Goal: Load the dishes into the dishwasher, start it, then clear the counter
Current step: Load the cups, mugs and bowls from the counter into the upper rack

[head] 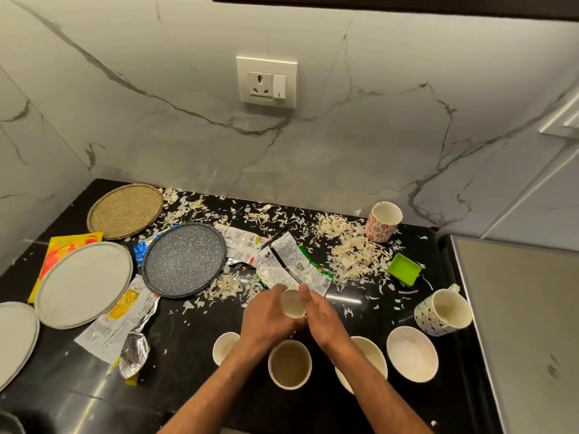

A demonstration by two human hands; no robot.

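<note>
Both hands, left hand (266, 314) and right hand (316, 311), curl their fingers around a small empty white cup (292, 303) above the counter (194, 355) near its front edge.

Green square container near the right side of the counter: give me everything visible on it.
The small bright green square container looks like plastic, with low walls and an open top; nothing shows inside. It sits tilted on the black counter, between the red-flowered white mug behind it and the dark-patterned white mug in front. Pale shredded scraps lie against its left side. Neither hand touches it.
</note>
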